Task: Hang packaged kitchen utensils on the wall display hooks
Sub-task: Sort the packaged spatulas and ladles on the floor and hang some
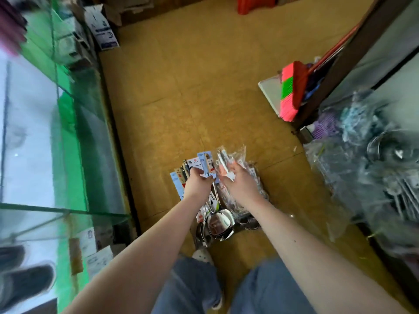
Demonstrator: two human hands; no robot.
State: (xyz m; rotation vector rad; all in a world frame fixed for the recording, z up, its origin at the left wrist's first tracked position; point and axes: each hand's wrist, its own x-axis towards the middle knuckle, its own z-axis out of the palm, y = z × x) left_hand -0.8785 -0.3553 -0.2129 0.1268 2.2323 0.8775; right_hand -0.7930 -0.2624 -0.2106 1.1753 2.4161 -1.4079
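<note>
Yellow-brown floor (192, 87) fills the middle of the view. On it, just ahead of the person's white shoe (201, 256) and jeans (195, 284), lies the pile (258, 191) of packaged utensils. The left hand (197, 183) reaches down into it, fingers curled round a fan of carded packs (200, 160) whose printed cards point away from the person. The right hand (241, 185), just beside the left, pinches a bunch of clear packs (229, 156) between thumb and fingers, and crinkled plastic sticks out past the fingertips. Whether either bunch is lifted off the floor cannot be told. Below both wrists, the steel heads of ladles (221, 222) rest together on the floor.

A glass counter (68, 132) with green edges runs along the left. On the right, a shelf (374, 177) holds more plastic-wrapped steelware, too blurred to name. A pink and green broom (289, 94) leans by a dark post (353, 53). A cardboard box (102, 28) stands at the far left, and a red stool (256, 4) sits at the top edge.
</note>
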